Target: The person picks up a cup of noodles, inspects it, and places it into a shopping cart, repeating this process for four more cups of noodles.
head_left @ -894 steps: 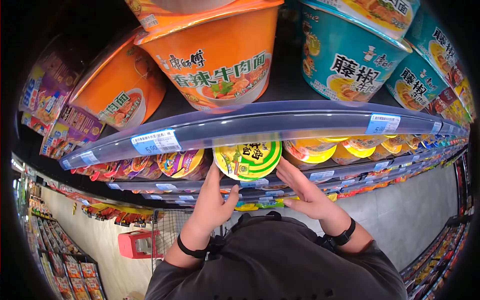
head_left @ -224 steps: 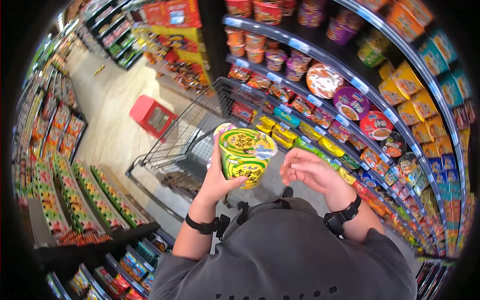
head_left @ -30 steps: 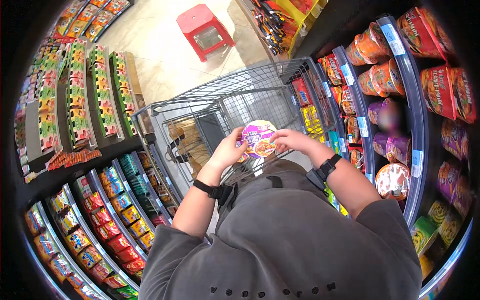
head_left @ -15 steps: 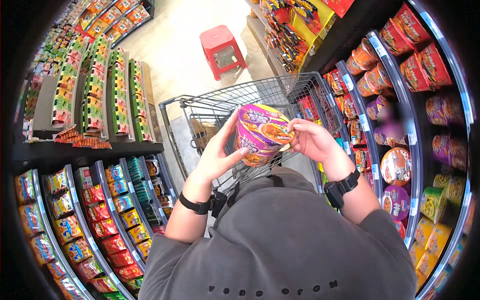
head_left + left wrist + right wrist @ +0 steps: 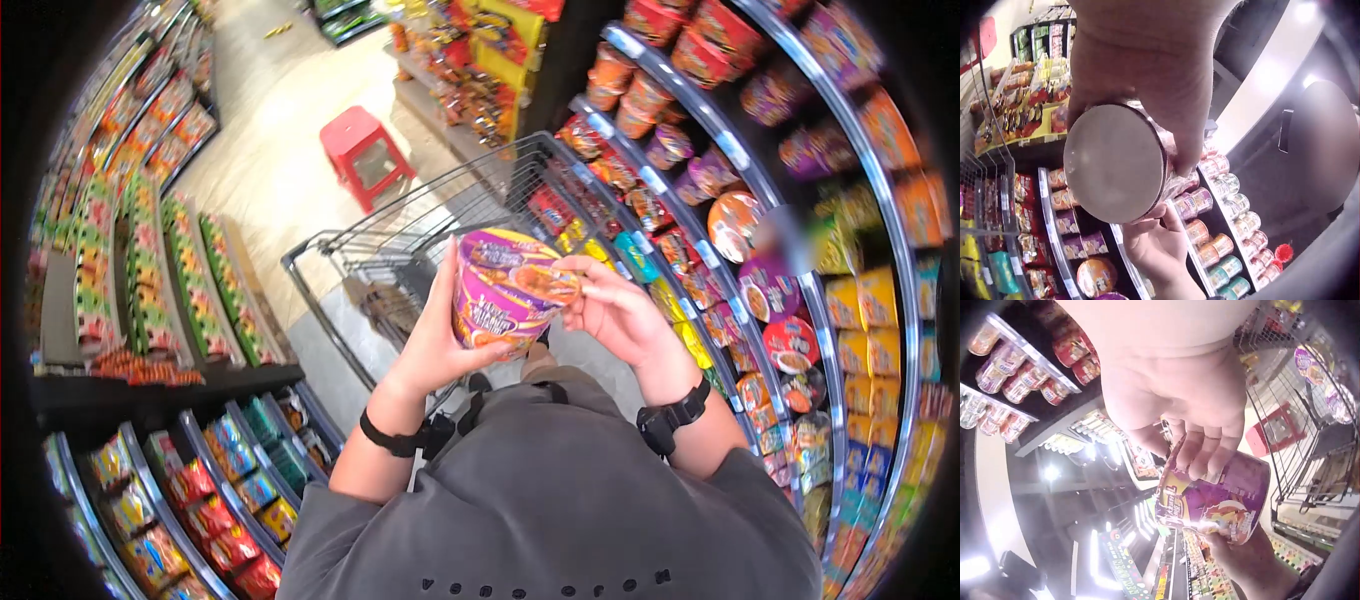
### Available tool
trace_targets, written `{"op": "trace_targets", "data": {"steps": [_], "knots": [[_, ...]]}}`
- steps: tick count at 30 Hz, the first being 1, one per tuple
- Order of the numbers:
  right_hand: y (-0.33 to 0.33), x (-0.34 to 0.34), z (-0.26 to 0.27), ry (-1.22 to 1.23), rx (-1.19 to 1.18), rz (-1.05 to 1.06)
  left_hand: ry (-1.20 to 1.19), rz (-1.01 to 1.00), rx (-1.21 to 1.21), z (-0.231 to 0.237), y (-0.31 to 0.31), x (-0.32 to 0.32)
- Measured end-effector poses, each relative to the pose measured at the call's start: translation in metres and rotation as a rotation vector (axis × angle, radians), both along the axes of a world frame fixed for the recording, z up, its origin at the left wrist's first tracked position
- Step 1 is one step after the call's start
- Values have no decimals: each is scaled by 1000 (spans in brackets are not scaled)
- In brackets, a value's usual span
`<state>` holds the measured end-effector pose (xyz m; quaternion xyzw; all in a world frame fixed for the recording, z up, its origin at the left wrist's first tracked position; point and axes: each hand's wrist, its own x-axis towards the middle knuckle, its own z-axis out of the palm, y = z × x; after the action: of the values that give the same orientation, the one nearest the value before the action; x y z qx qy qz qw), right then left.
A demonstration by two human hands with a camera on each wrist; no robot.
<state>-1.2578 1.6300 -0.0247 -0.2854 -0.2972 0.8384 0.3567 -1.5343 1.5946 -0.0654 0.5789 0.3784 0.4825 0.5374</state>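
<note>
A purple instant noodle cup [image 5: 510,290] with a printed lid [image 5: 515,262] is held tilted in front of the body. My left hand [image 5: 432,335] grips its left side, thumb across the front and fingers behind. On the lid's right edge, the curled fingers of my right hand [image 5: 622,312] pinch the rim. The left wrist view shows the cup's pale round base [image 5: 1115,164], with the right hand [image 5: 1159,247] beyond it. In the right wrist view, my right fingers [image 5: 1200,453] lie over the rim, and the left hand [image 5: 1241,559] supports the cup from the other side.
A wire shopping cart [image 5: 420,200] stands just beyond the cup, and a red stool [image 5: 360,150] is on the floor past it. Shelves of noodle cups [image 5: 735,225] and packets line the right. Stepped displays [image 5: 180,280] and bagged snacks [image 5: 210,520] fill the left.
Earlier, the left hand held a yellow-green noodle cup; now a purple one. Over the last second that cup rose and turned its side into view. The head view swung towards the right shelves.
</note>
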Motion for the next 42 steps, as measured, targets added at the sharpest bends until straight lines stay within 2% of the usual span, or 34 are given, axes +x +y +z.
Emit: {"op": "trace_targets", "data": {"steps": [2,4,5,6,9,14,16,18,20,24,28,34,38,42], "knots": [[-16,17,1,-15,62,-39,-4,-66,47,-2,0,12],[-31,27,6,-49,166,-108,-127,-76,10,4,-1,26],[-35,36,3,-50,180,-102,-27,-85,50,3,3,29],[-42,42,1,-53,193,-129,-29,-112,63,6,5,35],[-61,60,1,-142,160,-191,-142,-168,-33,16,12,57],[-88,104,-8,-148,178,-220,-102,-273,7,18,31,109],[-96,125,-6,-188,201,-200,4,-305,77,12,39,135],[-102,149,-8,-208,189,-226,-5,-346,80,10,45,165],[-107,171,-1,-274,221,-263,237,-401,232,7,52,192],[-116,225,-6,-255,237,-338,389,-424,318,28,60,254],[-114,282,-4,-255,249,-326,401,-482,394,44,74,310],[-103,350,10,-304,354,-305,363,-511,431,51,91,375],[-89,381,11,-233,426,-284,397,-425,510,52,98,405],[-67,391,14,-181,444,-300,368,-356,436,50,108,418]]}}
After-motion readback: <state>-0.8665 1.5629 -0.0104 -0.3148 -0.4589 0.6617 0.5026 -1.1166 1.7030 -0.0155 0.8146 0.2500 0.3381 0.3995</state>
